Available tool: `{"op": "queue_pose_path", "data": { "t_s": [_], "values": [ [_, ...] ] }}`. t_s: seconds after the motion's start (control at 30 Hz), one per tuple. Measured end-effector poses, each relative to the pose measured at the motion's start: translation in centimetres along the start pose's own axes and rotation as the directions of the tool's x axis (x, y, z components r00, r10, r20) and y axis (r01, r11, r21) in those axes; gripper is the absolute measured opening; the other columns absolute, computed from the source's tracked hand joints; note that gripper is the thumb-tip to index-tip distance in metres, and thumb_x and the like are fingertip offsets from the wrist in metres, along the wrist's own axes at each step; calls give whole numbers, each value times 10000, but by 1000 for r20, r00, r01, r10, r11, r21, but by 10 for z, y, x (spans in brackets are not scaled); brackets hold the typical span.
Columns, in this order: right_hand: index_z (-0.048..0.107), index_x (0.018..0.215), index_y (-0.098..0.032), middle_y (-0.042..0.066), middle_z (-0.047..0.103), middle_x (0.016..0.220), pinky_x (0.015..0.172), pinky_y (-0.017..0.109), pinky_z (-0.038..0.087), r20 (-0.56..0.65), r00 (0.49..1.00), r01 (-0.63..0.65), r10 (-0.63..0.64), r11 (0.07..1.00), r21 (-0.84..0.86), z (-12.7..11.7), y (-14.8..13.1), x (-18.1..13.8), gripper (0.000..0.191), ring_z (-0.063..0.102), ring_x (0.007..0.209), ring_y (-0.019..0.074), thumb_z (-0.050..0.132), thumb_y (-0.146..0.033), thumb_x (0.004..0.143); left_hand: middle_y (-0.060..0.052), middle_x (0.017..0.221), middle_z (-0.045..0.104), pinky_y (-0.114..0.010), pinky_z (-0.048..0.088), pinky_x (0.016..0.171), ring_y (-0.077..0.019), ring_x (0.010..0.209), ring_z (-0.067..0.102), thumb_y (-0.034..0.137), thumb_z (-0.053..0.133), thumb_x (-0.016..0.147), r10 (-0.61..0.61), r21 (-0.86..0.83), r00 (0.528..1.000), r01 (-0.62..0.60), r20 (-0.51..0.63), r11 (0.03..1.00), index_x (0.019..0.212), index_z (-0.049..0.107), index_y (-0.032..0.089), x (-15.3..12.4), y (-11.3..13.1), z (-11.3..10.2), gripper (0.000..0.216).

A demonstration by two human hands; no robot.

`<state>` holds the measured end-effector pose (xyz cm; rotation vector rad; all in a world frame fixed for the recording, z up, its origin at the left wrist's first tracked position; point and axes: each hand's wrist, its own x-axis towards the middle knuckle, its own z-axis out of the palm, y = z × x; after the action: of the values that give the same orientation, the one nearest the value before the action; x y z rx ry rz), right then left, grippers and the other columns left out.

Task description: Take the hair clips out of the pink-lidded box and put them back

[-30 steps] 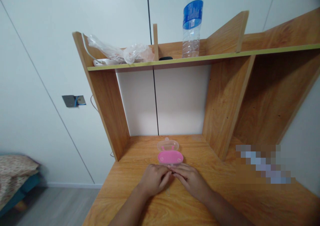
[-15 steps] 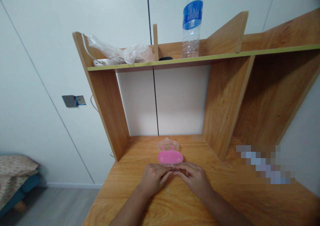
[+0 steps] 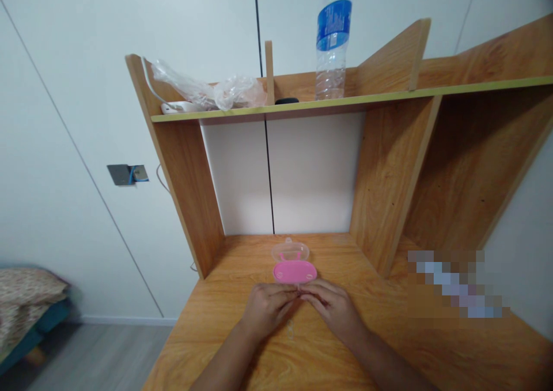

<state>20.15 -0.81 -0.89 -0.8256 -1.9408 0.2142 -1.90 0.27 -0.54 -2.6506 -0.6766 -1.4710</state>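
My left hand [image 3: 268,307] and my right hand [image 3: 332,306] meet fingertip to fingertip above the desk. Both are closed in a pinch around something small, mostly hidden by the fingers and too tiny to name. Just beyond the fingertips lies a pink oval case [image 3: 295,272], its clear lid [image 3: 290,251] hinged open toward the back. A faint, see-through small item [image 3: 290,330] rests on the wood between my forearms; its kind cannot be made out.
The wooden desk [image 3: 207,345] carries a shelf [image 3: 242,116] holding a plastic bottle [image 3: 332,40], a crumpled clear bag [image 3: 235,91] and a white device [image 3: 181,107]. Upright panels flank the workspace. A blurred-out object [image 3: 458,287] lies at right; a bed [image 3: 30,304] stands far left.
Both hands stay in the same place. The fingertips have shifted slightly and drawn closer together, covering more of the small thing between them. The case has not moved.
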Motion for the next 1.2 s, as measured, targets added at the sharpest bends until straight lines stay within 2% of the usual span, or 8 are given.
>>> {"op": "queue_pose_path", "data": {
  "t_s": [0.2, 0.4, 0.63, 0.8, 0.97, 1.1, 1.2],
  "values": [
    [759, 1082, -264, 61, 787, 1041, 863, 335, 601, 39, 999, -6, 7, 1000, -16, 0, -1, -2, 171, 742, 939, 211, 639, -337, 986, -59, 1024, 816, -241, 626, 811, -164, 899, 786, 174, 633, 960, 18, -23, 1000, -18, 14, 1000, 1065, 754, 208, 0, -1, -2, 163],
    [749, 1056, -257, 55, 788, 1022, 842, 325, 596, 45, 999, -3, 4, 1000, -31, -2, -5, 0, 147, 742, 917, 206, 625, -255, 977, -25, 1008, 819, -215, 615, 814, -141, 886, 786, 169, 636, 960, -39, -31, 998, 40, 42, 999, 1057, 726, 221, -1, -1, -1, 142],
    [739, 1019, -246, 57, 786, 989, 818, 323, 587, 23, 1000, -8, 9, 999, -40, -2, -4, 0, 144, 740, 884, 208, 627, -199, 942, -30, 982, 821, -211, 604, 760, -150, 819, 789, 245, 617, 985, -94, -34, 991, 98, 98, 995, 1048, 729, 219, 5, 7, -4, 131],
    [737, 1023, -251, 41, 784, 969, 785, 298, 582, 42, 999, -12, 13, 999, -42, -3, -5, 0, 164, 737, 859, 194, 625, -171, 933, -4, 954, 820, -210, 586, 722, -146, 773, 782, 221, 615, 981, -88, -10, 992, 89, 89, 996, 1072, 712, 230, 6, 9, -4, 133],
    [758, 1060, -277, 24, 792, 1017, 814, 295, 588, 82, 996, -28, 30, 999, -22, -2, -4, 0, 221, 744, 887, 190, 626, -151, 936, -17, 976, 807, -223, 568, 733, -149, 798, 762, 195, 583, 979, -116, -1, 977, 118, 177, 993, 1068, 701, 231, 8, 11, -8, 152],
    [759, 1074, -297, 13, 791, 1038, 853, 315, 585, 91, 993, -71, 72, 997, -11, -2, -4, 1, 232, 742, 917, 195, 645, -149, 936, -37, 871, 786, -249, 546, 651, -165, 692, 721, 234, 596, 938, -153, 70, 965, 141, 213, 988, 1037, 705, 221, 10, 17, -11, 148],
    [754, 1090, -290, 25, 786, 1050, 874, 334, 581, 74, 994, -79, 80, 997, -15, -3, -4, 1, 219, 737, 940, 208, 656, -166, 940, -49, 879, 780, -256, 538, 642, -171, 682, 708, 245, 606, 916, -168, 96, 958, 149, 232, 984, 1086, 695, 222, 10, 18, -11, 193]
  ]
}}
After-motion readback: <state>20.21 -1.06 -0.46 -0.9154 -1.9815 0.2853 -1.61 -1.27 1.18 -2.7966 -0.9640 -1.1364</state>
